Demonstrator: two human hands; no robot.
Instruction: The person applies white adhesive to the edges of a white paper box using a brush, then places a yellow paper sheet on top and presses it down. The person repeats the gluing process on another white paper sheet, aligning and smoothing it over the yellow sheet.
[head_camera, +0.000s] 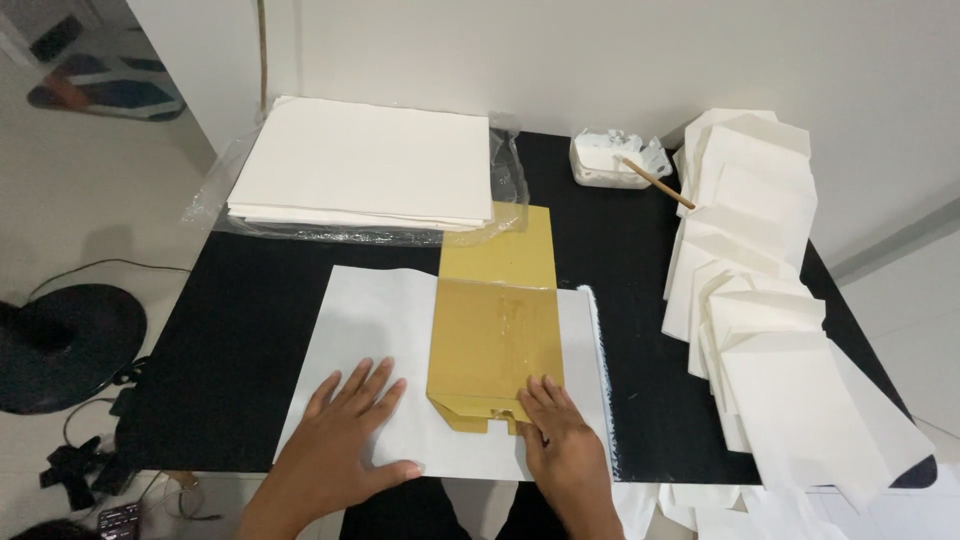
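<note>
**Head view: keep the template square before you fold the sheet**

In the head view, your left hand (345, 440) lies flat on the white paper sheet (370, 330), fingers spread and released, grasping nothing. Your right hand (562, 440) presses with released fingers on the near end of the golden card template (495, 335); it also grips nothing. The template lies along the middle-right part of the sheet, and its far end reaches beyond the sheet onto the black worktop (240, 330), close to the stack of white sheets (365, 165) in clear plastic.

To do this step well, I think you should hold the template down firmly with the right hand, so that it does not slide. Check that its long edges run parallel to the right edge of the sheet, where a white line, probably glue, is visible. Keep your fingers away from that line, otherwise the paper can become dirty.

The left hand should smooth the paper outward from the template, so that no wrinkle stays under it. Press with the flat palm, not with the fingertips

The finished white envelopes (760, 300) lie in a row on the right, and the small glue container (610, 160) with a stick stands behind them, well apart from your hands
</note>
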